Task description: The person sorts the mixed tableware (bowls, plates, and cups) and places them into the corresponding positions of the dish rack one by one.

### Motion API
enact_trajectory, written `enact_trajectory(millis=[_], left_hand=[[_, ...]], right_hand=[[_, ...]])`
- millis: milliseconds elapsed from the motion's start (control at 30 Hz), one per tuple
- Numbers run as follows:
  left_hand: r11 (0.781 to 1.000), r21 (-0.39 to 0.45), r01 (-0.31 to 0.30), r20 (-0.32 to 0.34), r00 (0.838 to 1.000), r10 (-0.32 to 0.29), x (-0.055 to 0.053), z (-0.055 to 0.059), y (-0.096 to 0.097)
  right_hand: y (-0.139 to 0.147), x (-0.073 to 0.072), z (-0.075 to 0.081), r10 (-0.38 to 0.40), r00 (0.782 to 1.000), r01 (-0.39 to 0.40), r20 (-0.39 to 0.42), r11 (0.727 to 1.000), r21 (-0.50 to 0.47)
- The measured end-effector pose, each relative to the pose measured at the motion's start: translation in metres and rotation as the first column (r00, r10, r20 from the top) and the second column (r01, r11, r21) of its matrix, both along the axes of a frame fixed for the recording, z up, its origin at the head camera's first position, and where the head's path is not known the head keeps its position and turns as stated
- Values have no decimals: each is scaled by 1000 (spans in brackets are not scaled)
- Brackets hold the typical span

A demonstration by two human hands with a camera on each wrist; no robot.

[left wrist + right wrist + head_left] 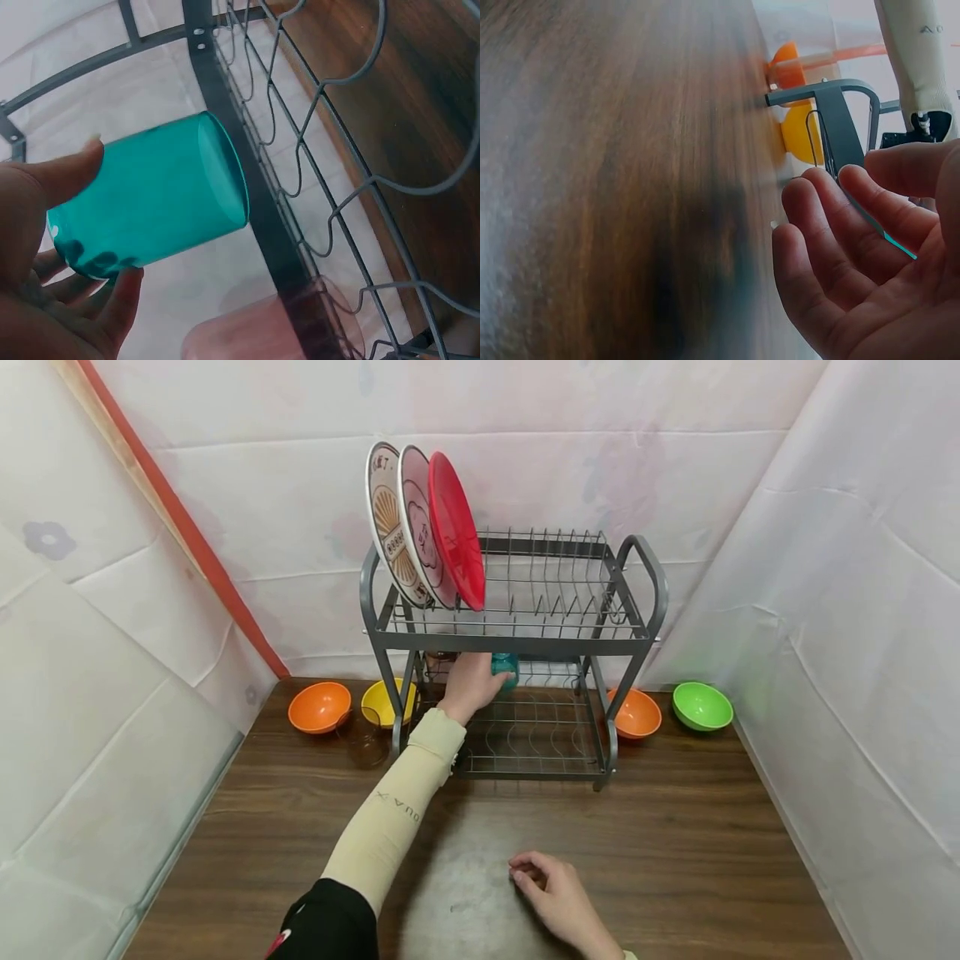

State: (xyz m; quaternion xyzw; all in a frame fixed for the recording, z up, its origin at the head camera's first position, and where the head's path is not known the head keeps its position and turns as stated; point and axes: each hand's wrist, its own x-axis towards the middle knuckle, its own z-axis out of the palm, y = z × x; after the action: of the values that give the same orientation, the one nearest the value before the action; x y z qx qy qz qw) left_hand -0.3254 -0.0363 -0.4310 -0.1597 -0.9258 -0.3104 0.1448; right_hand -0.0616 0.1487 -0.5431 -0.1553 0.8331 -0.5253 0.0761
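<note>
My left hand (474, 681) reaches under the top tier of the dark grey dish rack (517, 645). It holds a translucent teal cup (157, 199), thumb on one side and fingers on the other near one end. In the left wrist view the cup lies tilted close to the wire lower tier (300, 142). A pinkish translucent cup (255, 330) is beside it at the rack's edge. My right hand (553, 893) is over the front of the table, fingers loosely bent and holding nothing.
Two patterned plates (386, 518) and a red plate (456, 531) stand in the top tier. Left of the rack are an orange bowl (320, 707), a yellow bowl (378, 702) and an amber glass (366, 745). On the right sit another orange bowl (637, 716) and a green bowl (702, 707).
</note>
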Motion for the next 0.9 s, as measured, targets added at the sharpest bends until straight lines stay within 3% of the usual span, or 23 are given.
enact_trajectory(millis=[267,500,667,900], left_hand=[[999,-8,-38,86,996,38,-18,-12,4],[997,-24,-68,78,995,69,-28,-26,10],[996,24,-82,101,992,79,-34,-29,10],[997,63,-55,143,989,45,-38,-30,9]], right_hand=[[4,0,-2,-28,999,29,-38,999,26],[9,0,-3,-41,999,41,-12,998,49],[10,0,-4,-41,998,43,-44,998,51],[13,0,-6,-45,998,48,-47,997,57]])
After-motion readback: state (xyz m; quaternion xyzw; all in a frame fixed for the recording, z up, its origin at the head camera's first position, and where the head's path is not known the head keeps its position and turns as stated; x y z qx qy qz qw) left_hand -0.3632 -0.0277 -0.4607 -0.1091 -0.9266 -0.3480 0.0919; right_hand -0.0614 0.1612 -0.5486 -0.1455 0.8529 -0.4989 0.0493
